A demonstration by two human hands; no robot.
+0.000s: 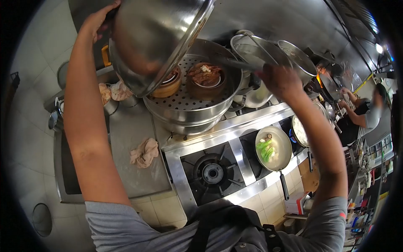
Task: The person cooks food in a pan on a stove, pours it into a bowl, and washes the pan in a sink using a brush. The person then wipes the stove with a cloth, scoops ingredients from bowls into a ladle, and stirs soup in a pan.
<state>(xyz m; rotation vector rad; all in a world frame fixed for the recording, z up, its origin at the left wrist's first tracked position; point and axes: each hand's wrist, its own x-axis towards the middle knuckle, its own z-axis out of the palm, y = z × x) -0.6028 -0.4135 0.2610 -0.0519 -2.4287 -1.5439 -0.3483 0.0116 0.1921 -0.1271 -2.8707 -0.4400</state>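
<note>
Left hand [97, 22] holds lid [147, 40] | right hand [280, 82]: blurred utensil [240, 64] | steamer [194, 115]: 2 bowls [206, 77] visible

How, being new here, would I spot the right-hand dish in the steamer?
Find the large metal steamer beside the tilted lid. Of two dishes showing inside, the right-hand dish bears a pale topping, while the lid partly hides its neighbour.

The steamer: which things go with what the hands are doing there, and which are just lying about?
Seems part of the job:
- steamer
- lid, held up by the left hand
- two baskets of food
- tool in the right hand, too blurred to name

Probably just lying about:
- cloth
- pan with greens
</note>
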